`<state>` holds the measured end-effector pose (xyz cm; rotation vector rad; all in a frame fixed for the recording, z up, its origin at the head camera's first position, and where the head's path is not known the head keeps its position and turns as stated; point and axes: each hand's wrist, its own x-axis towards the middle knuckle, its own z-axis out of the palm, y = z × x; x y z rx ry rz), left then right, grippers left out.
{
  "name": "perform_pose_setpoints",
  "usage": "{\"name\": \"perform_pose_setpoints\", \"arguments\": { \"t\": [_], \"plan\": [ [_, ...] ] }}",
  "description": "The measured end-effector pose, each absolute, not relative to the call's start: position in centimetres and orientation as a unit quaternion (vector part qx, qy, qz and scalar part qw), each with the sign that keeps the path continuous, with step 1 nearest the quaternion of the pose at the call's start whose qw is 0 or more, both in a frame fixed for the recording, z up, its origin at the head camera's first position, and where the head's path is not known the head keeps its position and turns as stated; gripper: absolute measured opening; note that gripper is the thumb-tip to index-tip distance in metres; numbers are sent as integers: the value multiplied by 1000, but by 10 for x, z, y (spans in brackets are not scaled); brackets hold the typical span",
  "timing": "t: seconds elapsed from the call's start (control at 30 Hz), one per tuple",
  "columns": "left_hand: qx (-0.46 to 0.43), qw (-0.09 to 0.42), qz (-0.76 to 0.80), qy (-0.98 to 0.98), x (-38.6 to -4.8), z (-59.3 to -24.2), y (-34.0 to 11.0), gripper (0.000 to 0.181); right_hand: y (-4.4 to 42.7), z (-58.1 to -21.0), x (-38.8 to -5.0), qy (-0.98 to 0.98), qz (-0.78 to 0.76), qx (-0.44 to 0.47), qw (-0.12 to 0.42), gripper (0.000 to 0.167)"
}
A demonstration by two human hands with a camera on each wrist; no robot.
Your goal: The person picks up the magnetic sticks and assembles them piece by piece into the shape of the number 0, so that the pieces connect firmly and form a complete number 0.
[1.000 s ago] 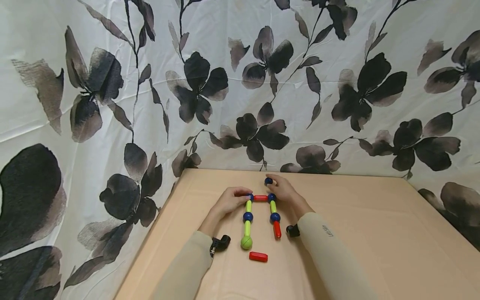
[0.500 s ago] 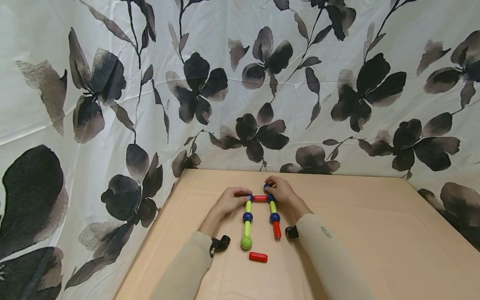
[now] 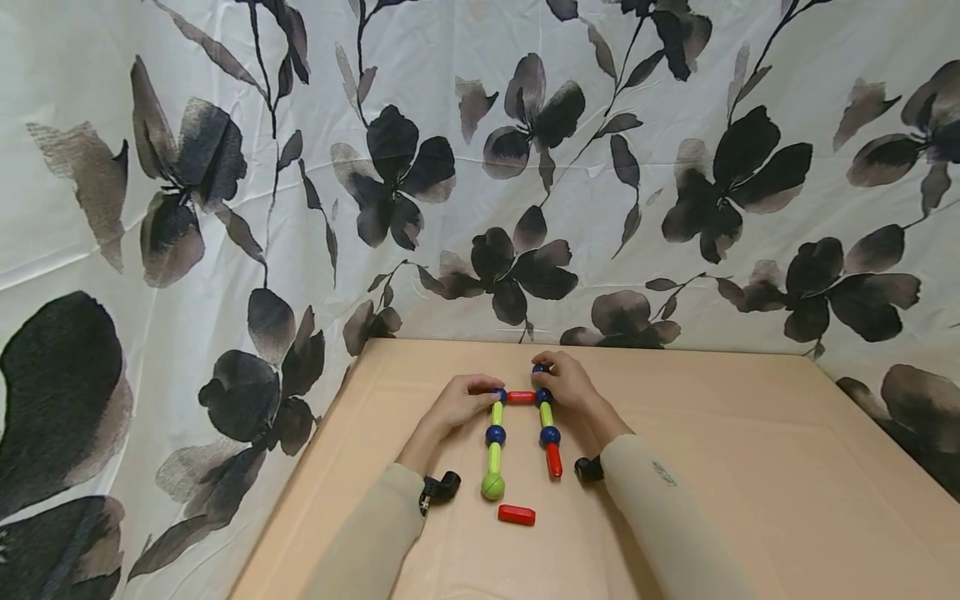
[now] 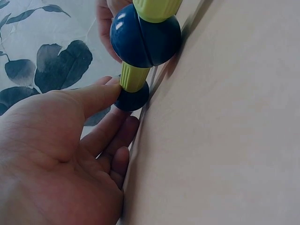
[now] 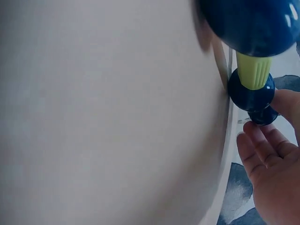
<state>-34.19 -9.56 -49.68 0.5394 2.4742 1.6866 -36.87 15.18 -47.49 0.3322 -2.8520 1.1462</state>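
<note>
A U-shaped chain of toy rods and balls lies on the table: a red crossbar rod (image 3: 521,397) at the far end, with yellow-green rods, blue balls and a green ball (image 3: 492,486) along its sides. My left hand (image 3: 461,404) holds the left corner blue ball (image 4: 133,97) between thumb and fingers. Just beyond the right corner blue ball (image 5: 251,93), my right hand (image 3: 570,383) pinches another blue ball (image 5: 263,116). In the right wrist view these two balls appear to touch. A red rod (image 3: 554,461) ends the chain's right side.
One loose red rod (image 3: 517,515) lies on the near side of the chain. The wooden table (image 3: 750,467) extends to both sides and ends shortly beyond the hands. Behind it hangs a floral cloth (image 3: 600,208).
My right hand has brought its blue ball nearer to the right corner ball, then shifted it slightly right and away. The left hand has stayed in place.
</note>
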Motion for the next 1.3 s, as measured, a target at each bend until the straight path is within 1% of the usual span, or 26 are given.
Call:
{"name": "perform_pose_setpoints", "arguments": {
  "t": [0.13,0.3,0.53,0.77,0.9,1.0,1.3],
  "plan": [
    [175,51,553,813,-342,-497,-96,27,154,-471,-365,-914,389,111,30,34],
    [177,52,552,813,-342,-497,-95,27,158,-467,-356,-901,412,128,40,34],
    [176,56,556,811,-343,-498,-96,28,166,-461,-336,-882,431,181,59,34],
    [183,53,555,810,-343,-499,-95,27,177,-453,-317,-878,424,215,55,33],
    [183,50,556,809,-343,-499,-97,27,183,-445,-312,-877,413,243,41,31],
    [180,51,554,811,-343,-498,-97,27,187,-437,-309,-874,409,262,19,30],
    [175,49,549,815,-342,-498,-95,26,192,-422,-300,-873,383,297,-63,34]
  ]
}}
